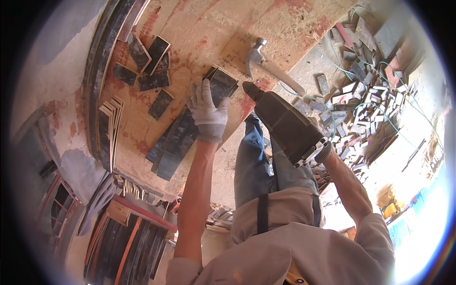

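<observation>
Left hand (205, 104): white glove, grey cuff; middle of the frame; palm down, fingers spread, laid over the lower end of the stack.
Right hand (324, 153): gloved, right of centre; closed at the rear of the tool, fingers mostly hidden by its body.
Tool (289, 123): dark, tapered; centre right, nose toward the upper left, just beside the stack's right edge; whether they touch cannot be told.
Stack (223, 85): short dark boards, pale edges; upper centre, on the surface (199, 42).
Long boards (173, 145): dark, overlapping; slanting down left of the left forearm.
Hammer (275, 71): metal head, wooden handle; upper centre, handle reaching past the surface's edge.
Loose pieces (154, 80): dark, rectangular; upper left, several overlapping.
Strips (110, 130): nested, pale-edged; left side.
Offcuts (365, 99): heaped on the floor, right side, thin green cord (399, 133) among them.
</observation>
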Demonstrator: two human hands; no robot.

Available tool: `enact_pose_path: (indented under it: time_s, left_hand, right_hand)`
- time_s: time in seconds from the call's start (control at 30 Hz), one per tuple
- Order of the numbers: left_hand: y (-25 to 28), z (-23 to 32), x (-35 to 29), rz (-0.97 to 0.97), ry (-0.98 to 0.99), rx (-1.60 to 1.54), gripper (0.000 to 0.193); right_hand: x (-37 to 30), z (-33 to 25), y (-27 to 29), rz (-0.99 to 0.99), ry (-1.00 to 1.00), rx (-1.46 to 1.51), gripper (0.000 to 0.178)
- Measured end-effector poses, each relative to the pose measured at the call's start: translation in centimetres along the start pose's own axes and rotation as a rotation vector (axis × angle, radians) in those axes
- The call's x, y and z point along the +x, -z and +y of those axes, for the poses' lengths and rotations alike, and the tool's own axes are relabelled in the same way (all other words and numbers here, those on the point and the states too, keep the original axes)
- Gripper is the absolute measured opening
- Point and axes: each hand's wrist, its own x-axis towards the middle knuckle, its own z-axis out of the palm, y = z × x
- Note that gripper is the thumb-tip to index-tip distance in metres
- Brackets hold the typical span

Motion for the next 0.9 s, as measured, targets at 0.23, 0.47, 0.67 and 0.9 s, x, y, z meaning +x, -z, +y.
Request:
enact_pose_path:
  time_s: [0.23, 0.47, 0.67, 0.9]
  left_hand:
    - [0.1, 0.2, 0.2, -0.041, 0.047, 0.004, 0.093]
    - [-0.6, 0.5, 0.1, 0.028, 0.054, -0.005, 0.094]
    - [-0.7, 0.6, 0.0, 0.034, 0.094, -0.049, 0.093]
    - [-0.8, 0.6, 0.1, -0.032, 0.163, -0.055, 0.092]
  right_hand:
    - [2.8, -0.9, -2.8, 0.003, -0.036, -0.095, 0.045]
    - [5.3, -2.9, -6.6, 0.018, -0.070, -0.172, 0.044]
    - [7.5, -2.1, -5.7, 0.019, -0.144, -0.015, 0.043]
    - [7.7, -1.7, -7.2, 0.060, -0.201, 0.247, 0.050]
